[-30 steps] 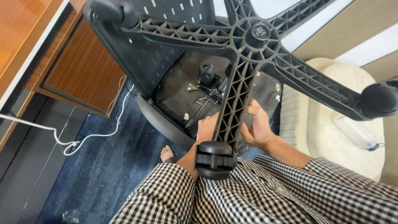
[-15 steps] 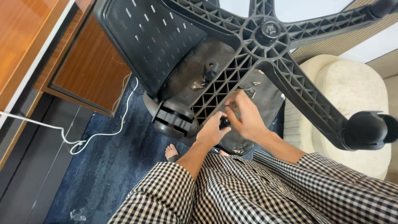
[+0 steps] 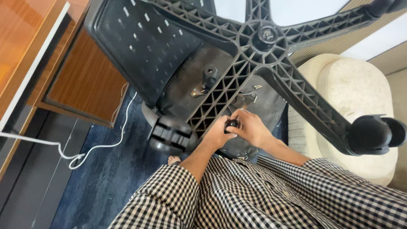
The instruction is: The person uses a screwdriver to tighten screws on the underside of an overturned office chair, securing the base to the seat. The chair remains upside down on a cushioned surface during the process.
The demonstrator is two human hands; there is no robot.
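both hands, left hand point(image 3: 218, 135) and right hand point(image 3: 251, 127), pinch a half-hidden black knob point(image 3: 232, 124).

View: single head camera, worn by the person, no second view.
Facing: steeply down and forward, over the checked sleeves point(image 3: 263, 195).
Range: close; upturned chair base point(image 3: 263, 38) fills the upper frame, partly cropped at top.
Near edge: forearms and hands point(image 3: 239, 129).
Left: wooden cabinet point(image 3: 80, 85), blue carpet point(image 3: 106, 178).
Right far: cream cushion point(image 3: 360, 89).
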